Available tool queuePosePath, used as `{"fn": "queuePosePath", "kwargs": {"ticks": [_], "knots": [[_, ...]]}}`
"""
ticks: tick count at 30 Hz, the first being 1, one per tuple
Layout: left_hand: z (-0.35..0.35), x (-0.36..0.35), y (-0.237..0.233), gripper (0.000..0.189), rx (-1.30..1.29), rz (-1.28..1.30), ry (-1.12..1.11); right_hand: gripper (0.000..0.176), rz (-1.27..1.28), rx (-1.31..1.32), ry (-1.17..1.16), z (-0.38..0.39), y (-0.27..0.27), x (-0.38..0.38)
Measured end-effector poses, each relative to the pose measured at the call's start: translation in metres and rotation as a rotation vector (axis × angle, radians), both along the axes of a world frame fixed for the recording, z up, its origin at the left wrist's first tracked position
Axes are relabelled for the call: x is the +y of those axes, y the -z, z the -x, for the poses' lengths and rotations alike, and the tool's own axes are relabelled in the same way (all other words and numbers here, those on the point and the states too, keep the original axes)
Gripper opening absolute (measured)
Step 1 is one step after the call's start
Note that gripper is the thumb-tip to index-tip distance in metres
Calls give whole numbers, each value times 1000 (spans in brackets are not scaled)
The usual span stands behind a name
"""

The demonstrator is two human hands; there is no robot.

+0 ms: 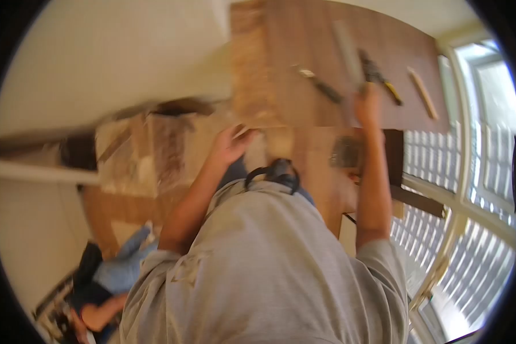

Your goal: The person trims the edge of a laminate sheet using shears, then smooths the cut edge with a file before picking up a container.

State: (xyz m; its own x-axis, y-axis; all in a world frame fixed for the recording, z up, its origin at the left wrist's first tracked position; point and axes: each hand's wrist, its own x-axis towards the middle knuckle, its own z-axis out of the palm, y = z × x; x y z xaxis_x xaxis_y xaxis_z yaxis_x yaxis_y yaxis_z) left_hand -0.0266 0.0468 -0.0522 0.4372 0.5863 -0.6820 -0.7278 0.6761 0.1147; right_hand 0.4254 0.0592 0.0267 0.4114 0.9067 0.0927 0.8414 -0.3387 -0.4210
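My right hand (368, 109) is over the brown wooden board (304, 34), its fingers closed around the lower end of a long, pale, flat blade-like tool (347, 49). Motion blur hides the tool's exact kind. Just to the right of it lies a dark tool with a yellow-marked handle (393, 89). To the left on the board is a tool with a dark handle and metal head (321, 86), perhaps a hammer. My left hand (234, 144) is in front of my body, near the board's lower left corner, with fingers apart and nothing visible in it.
A light wooden stick (423, 93) lies on the board's right side. Cardboard boxes (137, 155) stand at the left against the wall. Windows with slatted shutters (430, 160) line the right. Another person (112, 281) in blue jeans is low at the left.
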Motion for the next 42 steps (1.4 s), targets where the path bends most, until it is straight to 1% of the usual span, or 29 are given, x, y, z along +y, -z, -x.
{"fn": "queuePosePath", "kwargs": {"ticks": [1,2,3,4,5,6,7,9,10,11,12,13,14,15,16,19,20,24,26,27,29,30,32,33,35,36,39,40,42], "knots": [[-14,-2,-23,47,129,-79,15,45,-252,-198,26,3,16,-15],[-10,-3,-16,50,113,0,19,46,-260,-65,7,27,-6,-33],[-8,0,-11,53,81,67,34,48,-276,52,1,45,-44,-50],[-9,4,-11,53,88,69,35,47,-195,343,49,62,-59,-68],[-2,16,-30,60,57,133,64,47,-113,624,105,91,-86,-79],[2,20,-31,66,28,204,95,45,-79,788,131,115,-92,-94],[7,24,-28,66,28,212,111,44,-50,951,161,140,-98,-108],[11,35,-19,71,-21,201,241,40,-33,758,169,192,-102,-129],[12,41,-12,71,-35,206,264,39,-75,737,139,212,-92,-138],[18,45,-5,70,-128,127,324,38,-110,719,108,233,-81,-147],[23,45,0,68,-222,53,384,39,-136,779,142,257,-80,-152],[22,46,-3,68,-240,69,413,39,-166,833,185,278,-79,-159],[19,46,-9,67,-126,20,400,39,-162,810,223,292,-74,-171],[16,44,-15,66,-15,-32,382,39,-38,752,271,303,-66,-183],[13,48,-12,66,-50,166,370,40,86,694,314,312,-65,-191],[13,45,-13,62,-26,137,368,38,59,550,355,344,-67,-206],[14,46,-14,60,-73,133,377,36,128,553,410,353,-76,-206],[13,46,-24,56,-106,219,362,42,104,471,544,381,-65,-223],[12,43,-26,52,-22,172,346,49,-108,438,479,388,-62,-228],[13,40,-27,52,-27,172,347,49,-109,434,481,389,-63,-232],[15,36,-30,55,34,139,369,52,64,552,553,393,-73,-235],[14,36,-31,55,37,129,363,52,55,556,546,393,-67,-241],[15,41,-30,52,-21,107,312,50,-84,424,405,395,-55,-244],[17,47,-29,52,-7,83,305,50,-106,440,394,397,-50,-247],[19,57,-29,51,-3,132,466,50,-30,553,444,393,-53,-245],[21,60,-28,50,54,66,511,50,-55,562,418,391,-43,-246],[29,68,-22,51,117,23,478,49,-115,574,367,388,-37,-238],[33,69,-26,51,131,13,480,49,-126,587,367,391,-47,-235],[39,78,-41,49,222,39,421,48,-49,775,480,395,-69,-226]]}}
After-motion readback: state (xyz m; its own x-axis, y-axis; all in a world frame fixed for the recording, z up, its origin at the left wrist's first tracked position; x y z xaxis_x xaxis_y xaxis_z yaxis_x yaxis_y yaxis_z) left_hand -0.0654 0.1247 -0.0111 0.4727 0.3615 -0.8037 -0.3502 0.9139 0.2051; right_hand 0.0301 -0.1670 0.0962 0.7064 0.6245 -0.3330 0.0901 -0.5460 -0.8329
